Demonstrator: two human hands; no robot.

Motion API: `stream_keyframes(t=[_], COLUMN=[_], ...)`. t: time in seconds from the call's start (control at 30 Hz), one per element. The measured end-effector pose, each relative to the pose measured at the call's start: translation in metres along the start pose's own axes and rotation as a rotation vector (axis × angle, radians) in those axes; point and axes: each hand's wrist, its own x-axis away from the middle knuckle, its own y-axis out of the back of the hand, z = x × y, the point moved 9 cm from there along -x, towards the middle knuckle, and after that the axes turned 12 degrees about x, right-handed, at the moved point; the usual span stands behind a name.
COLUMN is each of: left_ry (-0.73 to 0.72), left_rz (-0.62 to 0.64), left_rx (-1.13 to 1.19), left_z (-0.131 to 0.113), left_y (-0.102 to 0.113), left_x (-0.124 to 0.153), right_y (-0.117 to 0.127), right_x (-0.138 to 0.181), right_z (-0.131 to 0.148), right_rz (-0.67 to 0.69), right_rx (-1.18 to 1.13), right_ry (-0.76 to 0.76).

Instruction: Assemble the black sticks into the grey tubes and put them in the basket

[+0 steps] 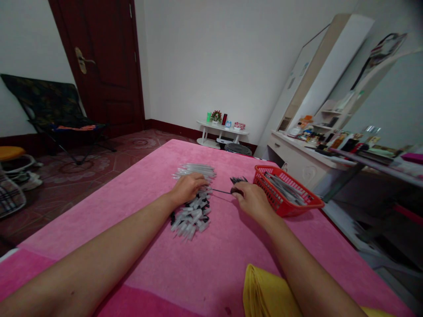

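Left hand: the left hand [189,187] is laid palm down on the pile of clear tubes [193,215], fingers curled over its upper part; whether a tube is gripped cannot be told.
Right hand: the right hand [253,200] is closed, its fingertips pinched on one end of a thin dark rod [220,191].
Rod, place: it is held just above the pink cover [214,259], in the gap between the two hands.
Rod, axis: the long axis runs almost level from side to side; the free end points to the person's left, at the pile and the left hand's fingers.
Pile, axis: most tubes are laid roughly crosswise, black ends mixed in; the nearest ones are slanted towards the person.
Dark bundle: a small bundle of dark rods [238,179] is seen just beyond the right hand, fanned away from the person.
Basket: a red basket [283,210] is set just to the right of the right hand, with long grey pieces laid lengthwise inside.
In the way: nothing is placed between the rod's tip and the pile.
Near edge: a yellow cloth [267,295] is partly covered by the right forearm.
Surroundings: a white dresser [297,165] is crowded with bottles; a dark door [105,66] and a folding chair [56,110] are seen at the left.
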Motion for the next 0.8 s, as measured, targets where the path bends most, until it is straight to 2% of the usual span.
stream_keyframes(t=[0.13,0.37,0.47,0.57,0.67,0.8], left_ry=[-0.010,-0.081,-0.013,0.101,0.180,0.263], left_rz=[0.000,0.024,-0.098,-0.308,-0.477,-0.569], left_rx=[-0.001,0.062,0.144,0.206,0.268,0.336], left_z=[0.000,-0.020,-0.012,0.010,0.032,0.053], left_y=[0.001,-0.003,0.007,0.028,0.045,0.051], left_x=[0.001,-0.002,-0.004,0.000,0.008,0.017], right_y=[0.000,-0.003,0.009,0.029,0.039,0.030], right_x=[0.001,0.001,0.003,0.011,0.020,0.039], right_z=[0.006,0.017,0.019,0.028,0.062,0.126], right_rz=[-0.004,-0.034,-0.191,-0.384,-0.408,-0.253], right_rx=[0.020,-0.041,-0.117,-0.168,-0.223,-0.218], right_ry=[-0.001,0.040,0.029,0.050,0.218,0.558])
